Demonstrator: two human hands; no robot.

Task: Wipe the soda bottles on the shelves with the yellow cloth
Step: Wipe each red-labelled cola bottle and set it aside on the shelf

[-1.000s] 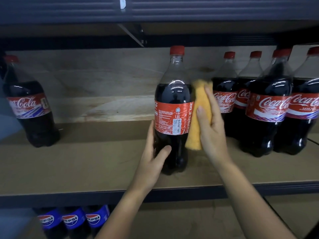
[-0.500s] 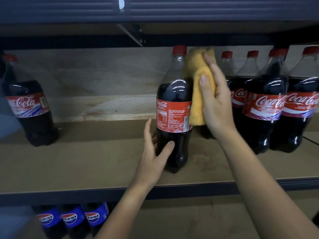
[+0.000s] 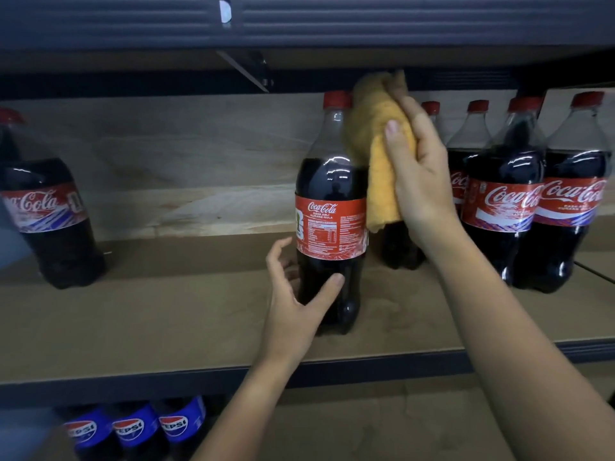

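Six Coca-Cola bottles (image 3: 332,207) line the shelf (image 3: 166,321); the left hand (image 3: 296,304) grips one's base, the right hand (image 3: 422,181) clasps the one yellow cloth (image 3: 376,134).

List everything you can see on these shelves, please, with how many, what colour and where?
Centre Coca-Cola bottle: one, dark cola, red cap and label, mid-shelf, standing alone.
Left Coca-Cola bottle: one, same colours, far left.
Right Coca-Cola bottles: at least four, same colours, clustered at right.
Pepsi bottles: three visible, blue labels, lower shelf at left.
Yellow cloth: one, against the centre bottle's neck and shoulder.
Shelf: brown board, dark front edge.
Left hand: holds the centre bottle's base.
Right hand: grips the cloth.
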